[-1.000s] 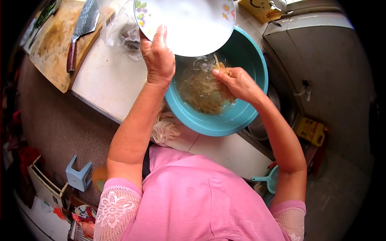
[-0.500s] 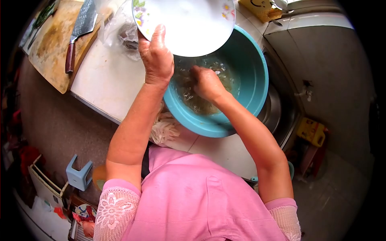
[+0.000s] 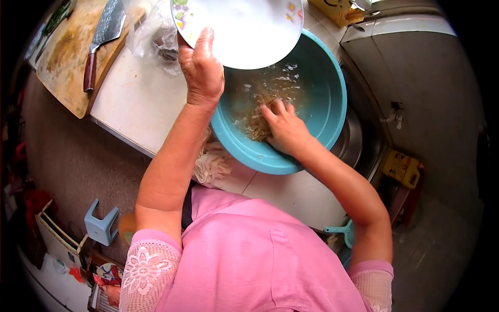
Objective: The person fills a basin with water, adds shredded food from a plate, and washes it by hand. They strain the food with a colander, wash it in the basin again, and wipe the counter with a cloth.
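My left hand (image 3: 201,70) grips the near left rim of a white plate (image 3: 249,39) with a floral border. The thumb lies on top of the plate, which is held over the far side of a teal plastic basin (image 3: 332,99) and is cut off by the top of the view. Inside the basin, cloudy water covers part of a clump of thin pale-brown shreds (image 3: 254,124); their exact kind is unclear. Curled fingers of my right hand (image 3: 286,127) press into this clump, with some fingertips hidden among the strands.
A cleaver (image 3: 106,28) lies on a wooden cutting board (image 3: 65,57) at the left, beside a clear plastic bag (image 3: 156,39). A pale cloth (image 3: 212,164) sits by the counter edge. The basin overlaps a metal sink (image 3: 353,138). A blue stool (image 3: 101,223) stands on the floor.
My right hand has moved toward me and slightly right in the basin, and the shreds now show gathered at its fingers. The plate has risen slightly in view, still in my left hand.
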`<state>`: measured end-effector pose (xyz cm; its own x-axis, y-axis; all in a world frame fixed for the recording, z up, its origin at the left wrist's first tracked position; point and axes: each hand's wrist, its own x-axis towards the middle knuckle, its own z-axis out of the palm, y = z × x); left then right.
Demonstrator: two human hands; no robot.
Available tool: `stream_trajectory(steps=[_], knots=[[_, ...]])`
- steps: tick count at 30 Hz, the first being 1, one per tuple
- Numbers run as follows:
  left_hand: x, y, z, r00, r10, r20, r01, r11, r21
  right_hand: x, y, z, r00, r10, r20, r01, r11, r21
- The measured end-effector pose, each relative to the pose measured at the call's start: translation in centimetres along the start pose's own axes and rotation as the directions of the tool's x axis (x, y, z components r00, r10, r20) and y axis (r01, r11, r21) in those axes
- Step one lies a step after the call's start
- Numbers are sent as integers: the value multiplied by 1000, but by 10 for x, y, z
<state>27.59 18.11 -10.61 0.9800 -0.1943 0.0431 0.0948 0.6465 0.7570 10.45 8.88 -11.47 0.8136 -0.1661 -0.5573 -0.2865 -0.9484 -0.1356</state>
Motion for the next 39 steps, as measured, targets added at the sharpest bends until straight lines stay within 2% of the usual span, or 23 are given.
stream_trajectory(steps=[1, 2, 4, 6, 7, 8, 10, 13, 14, 16, 17, 20, 22, 23, 24, 26, 28, 30, 31, 32, 33, 34, 39], knots=[[1, -2, -1, 1000, 6, -14, -6, 1000, 6, 7, -5, 3, 993, -4, -121, 4, 1000, 0], [1, -4, -2, 1000, 12, -26, -11, 1000, 11, 20, 0, 8, 993, -4, -121, 4, 1000, 3], [1, -4, -3, 1000, 5, -19, -5, 1000, 19, 45, 10, 10, 951, -31, -307, 141, 928, 345], [2, -4, -3, 1000, 6, -22, -5, 1000, 25, 49, 14, -9, 940, 202, -275, -15, 829, 559], [2, -4, -3, 1000, 11, -19, -11, 999, 41, 49, 22, -16, 912, 185, -365, 42, 845, 534], [2, -4, -4, 1000, 18, -20, -17, 998, 55, 48, 29, -22, 914, 235, -330, 16, 792, 610], [1, 0, -3, 1000, -7, -18, 8, 999, 38, 30, 24, -61, 926, 363, -104, -139, 584, 800], [0, -2, -3, 1000, -10, -9, 10, 1000, 21, 12, 39, -77, 976, 197, -95, -49, 621, 783], [1, -2, -3, 1000, 12, -9, -11, 1000, 21, 8, 47, -74, 971, 236, -34, -113, 582, 805], [1, -1, -2, 1000, 23, -10, -22, 999, 26, -3, 53, -57, 977, 144, -157, -14, 778, 628], [1, 0, 0, 999, 32, -12, -31, 999, 30, 4, 66, -29, 971, 99, -218, -7, 922, 386], [0, 1, 1, 1000, -17, -8, 17, 1000, -20, 8, 38, -3, 971, 232, -57, -209, 939, 275], [0, 2, 3, 1000, -18, -5, 18, 1000, -23, 26, 40, 11, 968, 171, -184, -95, 928, 360], [1, -1, 2, 1000, -3, -15, 3, 1000, -15, 35, 46, 19, 954, 70, -291, 84, 870, 486], [2, -2, 0, 1000, 14, -25, -14, 1000, -8, 35, 41, 11, 953, 67, -294, 89, 869, 487], [2, -2, -1, 1000, 11, -21, -11, 1000, 8, 28, 28, -25, 947, 242, 212, -313, 540, 781], [2, -1, -2, 1000, 4, -24, -4, 1000, 18, 15, 20, -49, 956, 246, 162, -258, 431, 865], [2, -1, -1, 1000, 14, -15, -14, 1000, 1, 9, 27, -57, 951, 289, 115, -236, 431, 871], [2, -1, -1, 1000, 14, -15, -14, 1000, -1, 2, 33, -76, 958, 168, 231, -285, 527, 800], [2, -1, -1, 1000, 18, -14, -18, 1000, -11, 2, 34, -71, 958, 170, 231, -286, 527, 800], [2, -1, -1, 1000, 21, -13, -22, 1000, -20, 1, 32, -65, 988, 144, -53, -73, 743, 665], [2, -1, 0, 1000, 22, -12, -22, 1000, -20, 0, 31, -62, 948, 39, -317, 106, 897, 429], [3, -4, -2, 1000, 20, -11, -20, 1000, -4, 30, -7, -12, 988, 65, -140, -46, 990, 131]])
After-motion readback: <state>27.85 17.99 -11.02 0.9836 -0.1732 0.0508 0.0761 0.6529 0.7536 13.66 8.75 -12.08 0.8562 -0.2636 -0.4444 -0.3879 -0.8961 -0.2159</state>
